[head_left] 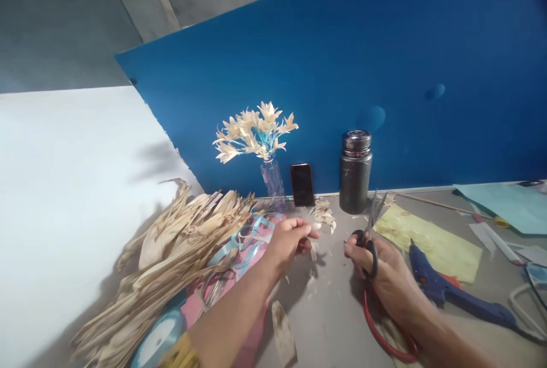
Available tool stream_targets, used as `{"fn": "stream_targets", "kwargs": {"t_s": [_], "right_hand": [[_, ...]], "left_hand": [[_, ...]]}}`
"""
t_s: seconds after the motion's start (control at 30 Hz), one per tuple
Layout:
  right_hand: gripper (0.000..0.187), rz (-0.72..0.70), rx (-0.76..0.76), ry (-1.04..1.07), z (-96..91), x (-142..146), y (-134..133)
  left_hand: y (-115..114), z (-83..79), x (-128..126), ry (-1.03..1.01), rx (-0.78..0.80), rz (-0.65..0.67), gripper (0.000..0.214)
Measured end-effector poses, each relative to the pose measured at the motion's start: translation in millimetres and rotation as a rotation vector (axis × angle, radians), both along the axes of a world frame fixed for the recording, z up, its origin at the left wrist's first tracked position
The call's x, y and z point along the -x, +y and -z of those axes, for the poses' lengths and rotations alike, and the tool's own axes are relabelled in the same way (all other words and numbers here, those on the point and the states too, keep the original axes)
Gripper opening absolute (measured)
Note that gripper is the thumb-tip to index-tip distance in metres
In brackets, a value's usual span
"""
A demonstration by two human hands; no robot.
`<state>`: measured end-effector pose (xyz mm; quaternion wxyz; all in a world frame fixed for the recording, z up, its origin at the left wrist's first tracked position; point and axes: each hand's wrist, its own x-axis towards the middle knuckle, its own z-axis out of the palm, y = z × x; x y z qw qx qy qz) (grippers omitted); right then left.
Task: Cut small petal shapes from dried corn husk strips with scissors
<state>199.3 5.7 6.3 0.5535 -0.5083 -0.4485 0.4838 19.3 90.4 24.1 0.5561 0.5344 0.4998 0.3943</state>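
My left hand (pixel 288 240) is closed in a pinch over the middle of the table. A small pale piece of corn husk (pixel 314 250) shows at its fingertips, partly hidden by the fingers. To the right, my right hand (pixel 387 271) grips a pair of scissors (pixel 372 257) by the black handles, blades pointing up and slightly parted. Little husk scraps (pixel 311 282) are scattered on the tabletop between the hands. A longer husk strip (pixel 282 334) lies below my left forearm. Behind my hands sits a small pile of cut husk pieces (pixel 323 214).
Dried corn husks (pixel 183 254) and a blue ribbon roll (pixel 160 336) lie left. A vase (pixel 273 183) of husk flowers (pixel 254 131), a phone (pixel 301 184) and a dark canister (pixel 355 177) stand behind. Right are yellow paper (pixel 431 242), a blue glue gun (pixel 453 294) and a red ring (pixel 380 336).
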Motion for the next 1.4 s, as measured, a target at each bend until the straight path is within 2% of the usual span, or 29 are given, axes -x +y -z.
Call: {"fn": "stream_targets", "kwargs": {"t_s": [0.13, 0.23, 0.3, 0.4, 0.5, 0.67, 0.77, 0.97, 1.1, 1.17, 1.27, 1.33, 1.4], "right_hand": [[0.025, 0.032, -0.037, -0.004, -5.1, -8, 6], [0.027, 0.063, -0.035, 0.017, -9.1, -11, 8], [0.027, 0.071, -0.034, 0.019, -10.5, -13, 8], [0.025, 0.061, -0.034, 0.010, -9.0, -15, 9], [0.024, 0.043, -0.036, -0.023, -3.4, -14, 9], [0.024, 0.038, -0.041, -0.133, 5.8, -11, 11], [0.022, 0.044, -0.047, -0.179, 8.1, -11, 12], [0.019, 0.032, -0.013, -0.146, 6.5, -11, 14], [0.030, -0.136, 0.102, 0.007, 6.6, -4, 10], [0.035, -0.242, 0.159, 0.112, 7.5, 1, 6], [0.029, -0.315, 0.171, 0.229, 7.3, 8, 1], [0.026, -0.318, 0.136, 0.266, 5.4, 10, -3], [0.023, -0.291, 0.091, 0.247, 1.8, 11, -6]], "left_hand": [[53, 2.8, -31, 0.176, -0.187, -0.043, 0.004], [70, 1.4, -32, 0.290, -0.249, -0.031, 0.016], [67, -2.6, -19, 0.353, -0.279, -0.010, 0.016], [51, -6.6, 8, 0.457, -0.296, 0.054, 0.014], [30, 1.6, 24, 0.572, -0.304, 0.124, 0.016], [13, 29.3, 16, 0.710, -0.375, 0.191, 0.022], [13, 35.5, 8, 0.727, -0.414, 0.213, 0.020], [3, 23.6, 7, 0.612, -0.447, 0.198, 0.011], [-25, 12.1, 10, 0.461, -0.472, 0.163, 0.011], [-42, 9.5, 10, 0.309, -0.560, 0.130, 0.010], [-60, 9.1, 11, 0.121, -0.653, 0.125, 0.009], [-65, 9.7, 11, 0.061, -0.607, 0.110, 0.007], [-67, 10.3, 11, -0.042, -0.429, 0.092, 0.011]]}}
